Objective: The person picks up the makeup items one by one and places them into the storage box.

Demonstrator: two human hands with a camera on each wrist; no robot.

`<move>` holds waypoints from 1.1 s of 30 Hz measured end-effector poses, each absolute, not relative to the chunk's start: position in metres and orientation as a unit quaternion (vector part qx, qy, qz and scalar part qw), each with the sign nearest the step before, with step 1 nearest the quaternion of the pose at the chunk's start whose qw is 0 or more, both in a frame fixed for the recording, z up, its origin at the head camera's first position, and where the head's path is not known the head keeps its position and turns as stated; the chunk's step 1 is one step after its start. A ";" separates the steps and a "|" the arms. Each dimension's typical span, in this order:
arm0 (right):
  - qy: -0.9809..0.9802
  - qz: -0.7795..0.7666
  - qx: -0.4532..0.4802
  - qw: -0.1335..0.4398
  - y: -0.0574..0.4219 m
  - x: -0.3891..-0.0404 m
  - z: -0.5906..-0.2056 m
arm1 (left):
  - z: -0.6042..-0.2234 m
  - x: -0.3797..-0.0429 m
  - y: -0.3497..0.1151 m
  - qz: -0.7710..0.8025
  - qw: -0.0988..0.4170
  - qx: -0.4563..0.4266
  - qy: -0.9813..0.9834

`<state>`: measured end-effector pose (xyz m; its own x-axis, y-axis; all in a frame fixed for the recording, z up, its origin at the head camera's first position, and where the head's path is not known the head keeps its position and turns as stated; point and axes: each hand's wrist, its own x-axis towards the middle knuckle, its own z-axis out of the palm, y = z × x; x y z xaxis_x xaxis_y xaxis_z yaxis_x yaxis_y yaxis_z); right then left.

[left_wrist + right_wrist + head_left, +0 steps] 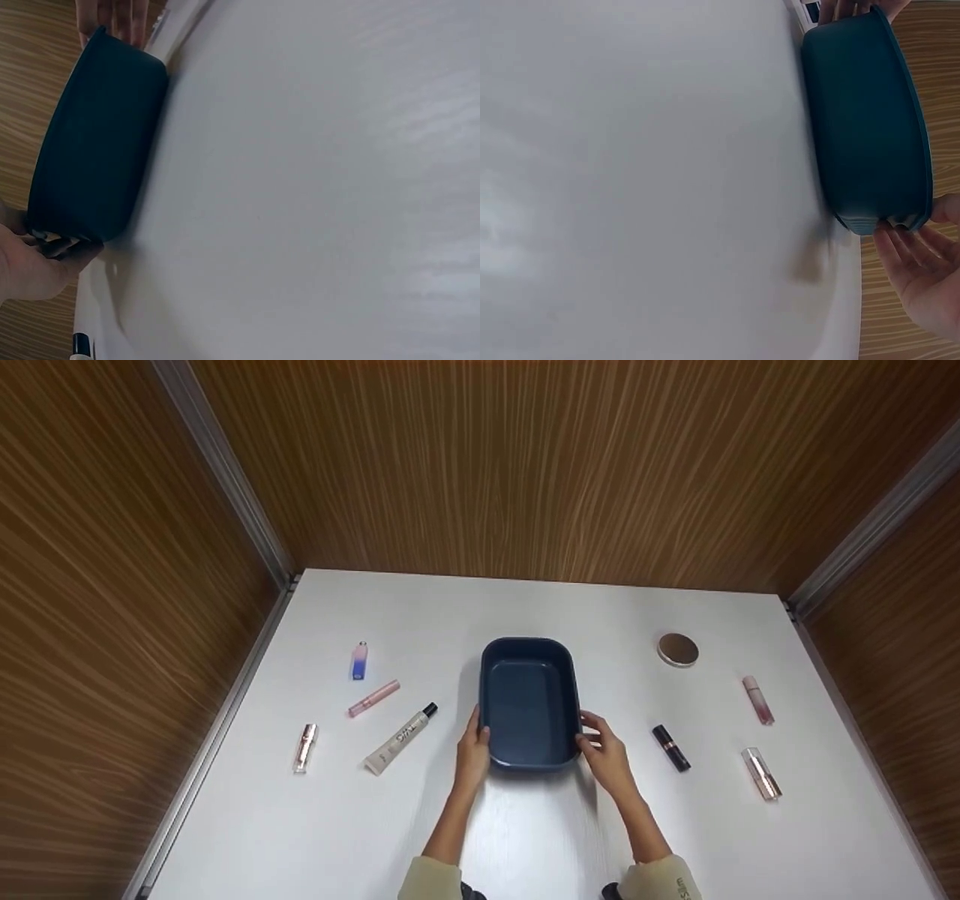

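Observation:
A dark blue rectangular bin (529, 712) with rounded corners is in the middle of the white table, with nothing inside it. My left hand (472, 754) grips its near left side, thumb at the rim and fingers along the outer wall. On the opposite side my right hand (606, 754) holds the rim the same way, thumb on top and fingers beneath. Both wrist views show the bin's outer wall (105, 142) from the near end, close above the table. Whether its base touches the surface I cannot tell.
Left of the bin lie a squeeze tube (401, 741), a pink tube (373, 698), a pink-and-blue tube (360, 661) and a clear-and-gold tube (305, 748). To the right are a round compact (678, 649), black tube (671, 748), pink gloss tube (758, 700) and another clear-and-gold tube (761, 774). Wood-grain panels (487, 472) enclose the table.

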<state>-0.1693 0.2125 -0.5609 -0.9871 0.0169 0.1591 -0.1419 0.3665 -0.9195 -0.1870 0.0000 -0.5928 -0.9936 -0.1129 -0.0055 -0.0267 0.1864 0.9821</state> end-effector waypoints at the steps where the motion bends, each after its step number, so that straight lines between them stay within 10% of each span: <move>1: -0.826 0.558 0.038 0.070 0.211 -0.168 -0.557 | -0.592 -0.187 0.000 -0.636 0.035 0.045 -0.770; 33: -0.922 0.355 0.082 0.129 0.202 -0.196 -0.584 | -0.595 -0.187 0.000 -0.617 0.043 0.035 -0.785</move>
<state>-0.1963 0.2017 -0.5837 -0.9530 -0.0594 0.2972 -0.2436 0.7338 -0.6342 -0.1871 0.0004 -0.5955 -0.9938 -0.1079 0.0255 -0.0007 0.2361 0.9717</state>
